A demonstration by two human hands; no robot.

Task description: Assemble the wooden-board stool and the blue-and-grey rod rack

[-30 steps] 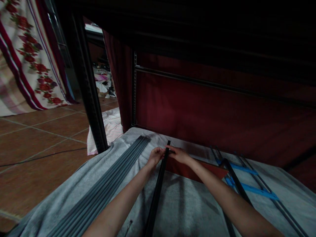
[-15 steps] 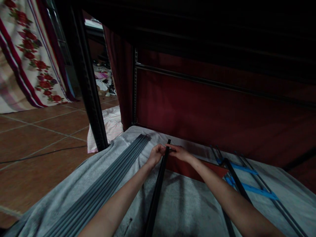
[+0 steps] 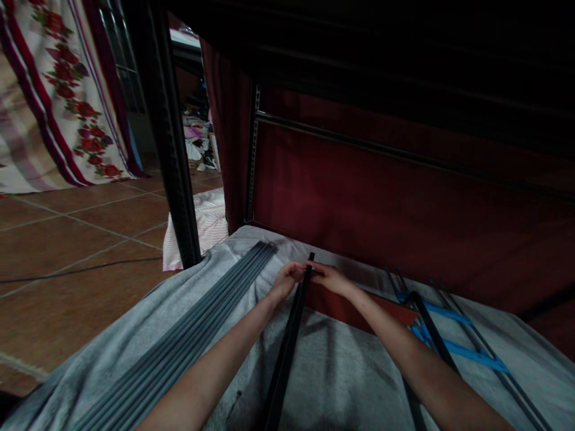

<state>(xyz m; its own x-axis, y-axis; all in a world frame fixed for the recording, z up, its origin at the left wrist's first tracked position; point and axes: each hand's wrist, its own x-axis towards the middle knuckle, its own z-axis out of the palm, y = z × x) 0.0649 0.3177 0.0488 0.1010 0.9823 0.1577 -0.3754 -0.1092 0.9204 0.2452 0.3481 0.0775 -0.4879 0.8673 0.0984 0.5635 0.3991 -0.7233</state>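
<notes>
A long black bar [image 3: 290,341] runs away from me over the grey cloth, its far end between my hands. My left hand [image 3: 288,279] is closed at the bar's left side near that end. From the right, my right hand [image 3: 329,278] reaches the same spot, its fingers pinched on something small and dark that I cannot make out. Left of the bar lies a row of several grey rods [image 3: 193,329]. Beyond my right forearm is a reddish-brown board [image 3: 341,308], partly hidden by that arm.
Dark rods with blue straps [image 3: 476,353] and a bent black tube [image 3: 431,326] lie at the right. A black upright post [image 3: 173,149] stands at the left. Overhead is a dark frame; behind, a dark red cloth [image 3: 359,197] hangs with a metal crossbar [image 3: 341,136].
The view has shifted slightly, so the surroundings appear a little farther right. Both hands remain at the far end of the black bar.
</notes>
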